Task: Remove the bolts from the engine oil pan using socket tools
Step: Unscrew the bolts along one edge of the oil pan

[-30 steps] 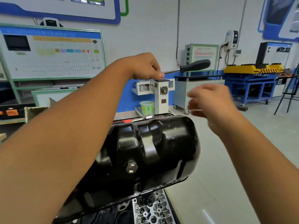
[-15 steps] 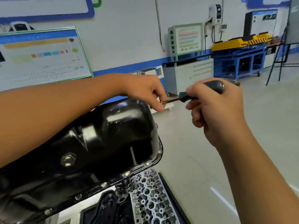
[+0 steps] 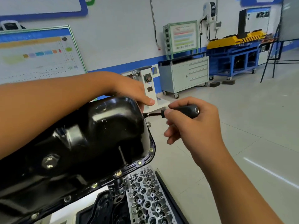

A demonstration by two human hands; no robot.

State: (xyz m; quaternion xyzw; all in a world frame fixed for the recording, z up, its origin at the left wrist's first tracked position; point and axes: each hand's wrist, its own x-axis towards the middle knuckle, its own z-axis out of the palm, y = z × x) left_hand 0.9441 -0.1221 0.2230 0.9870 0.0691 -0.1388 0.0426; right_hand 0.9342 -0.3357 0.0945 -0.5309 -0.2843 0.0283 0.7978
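Note:
A glossy black oil pan [image 3: 97,139] fills the lower left, with several bolts [image 3: 118,173] along its flange and a large drain plug [image 3: 48,161] on its side. My right hand [image 3: 192,126] grips the black handle of a socket driver [image 3: 182,111], whose metal shaft runs left to the pan's far end. My left hand [image 3: 134,92] reaches over the pan's top, fingers curled down behind its far edge near the shaft tip; what they touch is hidden. One bolt [image 3: 148,124] stands out just below the shaft.
A bare cylinder head [image 3: 145,196] lies on a black tray below the pan. Beyond stand a small white test stand [image 3: 148,81], a grey tool cabinet on castors [image 3: 186,73], a blue and yellow bench [image 3: 234,54] and display boards on the wall. Grey tiled floor spreads right.
My right hand went from empty to gripping the driver handle. Both hands lowered the tool from above the pan to the pan's far end. The view tilted down and right.

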